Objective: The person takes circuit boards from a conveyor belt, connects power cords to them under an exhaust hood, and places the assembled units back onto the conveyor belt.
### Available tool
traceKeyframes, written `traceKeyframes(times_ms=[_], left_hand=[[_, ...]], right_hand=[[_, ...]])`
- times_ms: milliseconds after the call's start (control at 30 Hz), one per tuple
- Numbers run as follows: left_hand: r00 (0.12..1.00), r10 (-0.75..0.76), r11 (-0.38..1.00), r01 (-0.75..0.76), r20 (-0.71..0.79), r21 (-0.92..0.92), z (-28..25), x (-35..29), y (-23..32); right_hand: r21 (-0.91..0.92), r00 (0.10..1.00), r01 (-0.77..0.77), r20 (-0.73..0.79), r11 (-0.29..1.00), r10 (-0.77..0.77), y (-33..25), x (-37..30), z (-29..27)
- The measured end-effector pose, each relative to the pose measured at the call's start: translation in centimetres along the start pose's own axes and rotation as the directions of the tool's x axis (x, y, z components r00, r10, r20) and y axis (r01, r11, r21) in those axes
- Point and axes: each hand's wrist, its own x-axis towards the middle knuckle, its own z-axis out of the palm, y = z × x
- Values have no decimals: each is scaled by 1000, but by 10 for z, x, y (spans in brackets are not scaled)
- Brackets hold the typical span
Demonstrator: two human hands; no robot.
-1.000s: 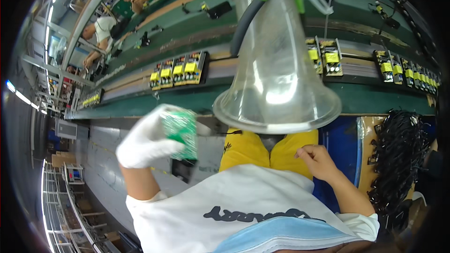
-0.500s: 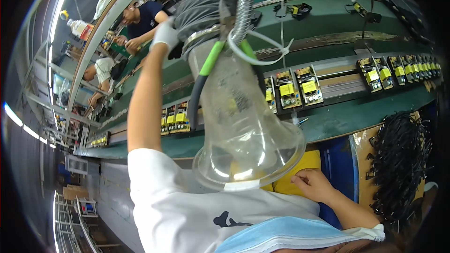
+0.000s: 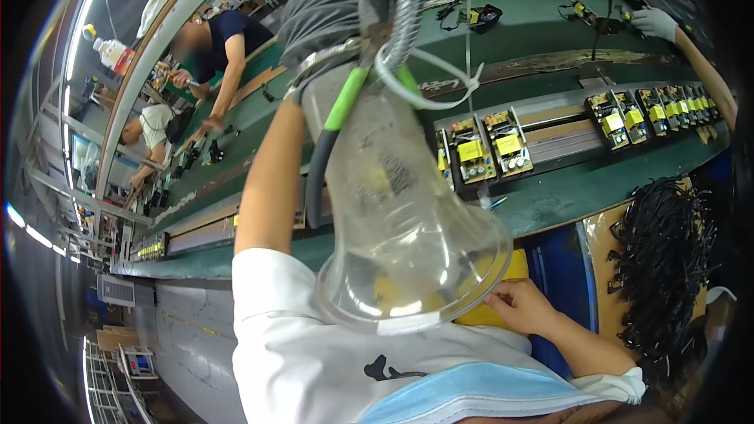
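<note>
My left forearm reaches forward over the bench, and its hand is hidden behind the clear funnel-shaped hood and the dark ribbed hose above it. What that hand holds cannot be seen. Low on the right, my bare right hand has curled fingers beside the hood's rim, in front of a yellow surface. Anything inside its grip is too hidden to make out. Circuit boards with yellow transformers stand in a row along the bench rail, to the right of the hood.
A heap of black cables lies at the right. From the right edge comes another person's gloved hand, near small parts on the green bench. Two people work at the far left. A white cable tie loops off the hood.
My gloved left hand, seen earlier beside the hose, has moved right and out of sight behind it. My right hand now sits against the hood's rim in view. Another person's gloved hand has appeared.
</note>
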Motion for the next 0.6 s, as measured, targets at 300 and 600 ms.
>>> traceKeyframes(times_ms=[300, 600], left_hand=[[903, -79, 921, -96, 423, 378, -33, -173, 63], [998, 63, 911, -67, 23, 406, 2, -248, 51]], right_hand=[[-3, 990, -142, 19, 990, 142, 1, -4, 6], [-15, 986, -144, 87, 990, 144, 3, -5, 25]])
